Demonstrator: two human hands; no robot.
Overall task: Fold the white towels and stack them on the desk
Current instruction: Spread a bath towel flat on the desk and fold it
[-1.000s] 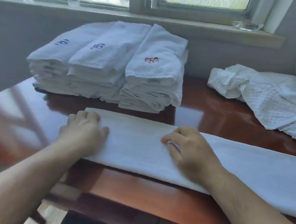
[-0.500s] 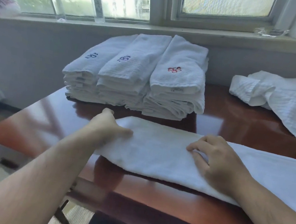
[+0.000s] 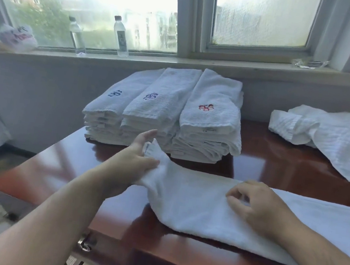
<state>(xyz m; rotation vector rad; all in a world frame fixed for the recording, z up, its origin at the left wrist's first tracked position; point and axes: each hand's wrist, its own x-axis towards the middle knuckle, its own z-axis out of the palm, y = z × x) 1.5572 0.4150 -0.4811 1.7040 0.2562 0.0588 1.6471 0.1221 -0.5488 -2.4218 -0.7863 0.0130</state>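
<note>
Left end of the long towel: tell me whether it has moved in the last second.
Yes. The left hand has lifted the long towel's left end off the desk, up towards the folded towel stacks.

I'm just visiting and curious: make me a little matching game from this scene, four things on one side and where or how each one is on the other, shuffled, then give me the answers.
Things:
1. left hand
2. right hand
3. folded towel stacks
4. water bottles

States or places:
A. standing on the window sill
B. pressing flat on the long towel
C. piled at the back of the desk, below the window
D. lifting the towel's end off the desk

Pairs: 1-D, 2-B, 3-C, 4-A
</note>
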